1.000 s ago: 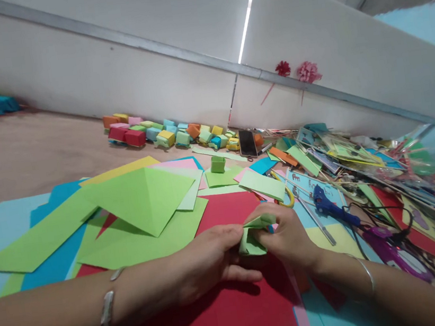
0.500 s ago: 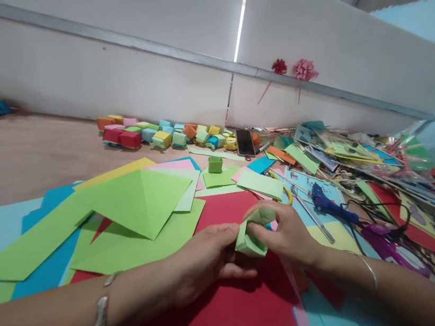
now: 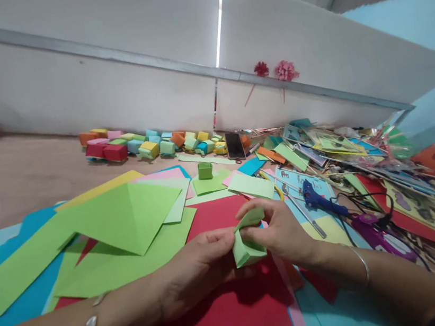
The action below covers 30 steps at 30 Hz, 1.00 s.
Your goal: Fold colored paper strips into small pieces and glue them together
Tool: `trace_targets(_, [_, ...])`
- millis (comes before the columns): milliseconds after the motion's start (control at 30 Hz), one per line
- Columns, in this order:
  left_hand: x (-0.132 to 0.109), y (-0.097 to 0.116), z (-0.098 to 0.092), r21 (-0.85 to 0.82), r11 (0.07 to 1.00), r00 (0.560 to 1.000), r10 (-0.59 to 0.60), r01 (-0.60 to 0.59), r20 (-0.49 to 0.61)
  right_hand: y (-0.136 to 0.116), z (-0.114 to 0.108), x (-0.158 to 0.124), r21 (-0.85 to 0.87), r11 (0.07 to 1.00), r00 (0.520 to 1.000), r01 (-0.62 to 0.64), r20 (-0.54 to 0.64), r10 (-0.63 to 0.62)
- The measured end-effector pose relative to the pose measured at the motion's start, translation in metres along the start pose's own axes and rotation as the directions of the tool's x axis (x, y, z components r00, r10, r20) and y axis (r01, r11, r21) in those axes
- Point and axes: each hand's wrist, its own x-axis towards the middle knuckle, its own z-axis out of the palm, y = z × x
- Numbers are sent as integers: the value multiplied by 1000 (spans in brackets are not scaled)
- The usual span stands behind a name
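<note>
A small pale green folded paper box (image 3: pixel 249 252) is held up between both hands, one flap standing up at its back. My left hand (image 3: pixel 202 261) pinches its left side between thumb and fingers. From the right, my right hand (image 3: pixel 278 227) grips the raised flap, its fingers partly inside the fold. Beneath the hands lies a red paper sheet (image 3: pixel 222 317). Behind them a smaller green paper box (image 3: pixel 204 170) stands on a green sheet. A pale green folded strip (image 3: pixel 250 184) lies just beyond my right hand.
Left lie large green sheets (image 3: pixel 128 212) over blue and yellow ones. Small coloured paper trucks (image 3: pixel 115 151) line the back beside a phone (image 3: pixel 235 145). Right are a blue glue gun (image 3: pixel 322 200) with cord, a metallic pen-like tool (image 3: pixel 309 220), a purple device (image 3: pixel 383 240) and heaped sticks and paper.
The paper box has tilted, showing more of its front face, and its back flap now stands higher. My left fingers have curled under it. The whole view has shifted slightly.
</note>
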Motion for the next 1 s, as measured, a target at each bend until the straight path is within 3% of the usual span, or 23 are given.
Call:
trace_targets(100, [0,0,-1,5,1000,1000,-6,6,3,-1,1,0,23,998,995,52,-82,-50])
trace_targets(200, [0,3,0,-8,1000,1000,2,-2,-13,1,0,-2,7,968,959,250,-140,-247])
trace_targets(300, [0,5,1,-18,1000,1000,9,-9,-4,3,-1,-3,-50,923,914,382,-128,-385])
trace_targets(433, [0,4,0,-32,999,999,30,-30,11,0,-4,-4,-168,881,891,442,-32,-452])
trace_targets(633, [0,5,-5,-28,996,996,85,-85,-14,-7,-12,-3,-261,823,863,505,113,-493])
trace_targets(1000, [0,6,2,24,999,997,27,-25,-72,-11,-13,-3,-279,863,903,420,36,-428])
